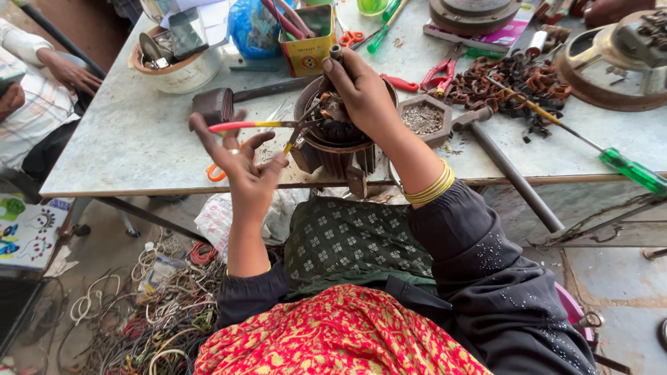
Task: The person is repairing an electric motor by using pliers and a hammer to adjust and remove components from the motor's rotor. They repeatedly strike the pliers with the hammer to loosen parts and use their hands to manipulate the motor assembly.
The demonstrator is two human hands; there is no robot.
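Here, at the far left of the grey stone worktop (132,139), a round white plastic bowl (182,73) holds metal scraps and a flat dark card. Beside it stands a knotted blue plastic bag (253,28), then a yellow rectangular tin (306,52) with red-handled tools standing in it. The left hand (240,163) is raised over the worktop's near edge, fingers spread and loose, with a thin tool with a red and yellow handle (250,126) resting across them; its tip reaches toward the dark round motor stator with copper-brown windings (333,135). That stator stands at the near edge of the worktop, rusty brown, with blocky laminations hanging below it. The right hand (361,94) is clamped on its top, thumb and fingers gripping the upper rim. Just right of it a small hexagonal wooden tray (424,118) holds fine grey grit. Further right lie a pile of brown curled metal pieces (500,83) and a green-handled screwdriver (629,169).
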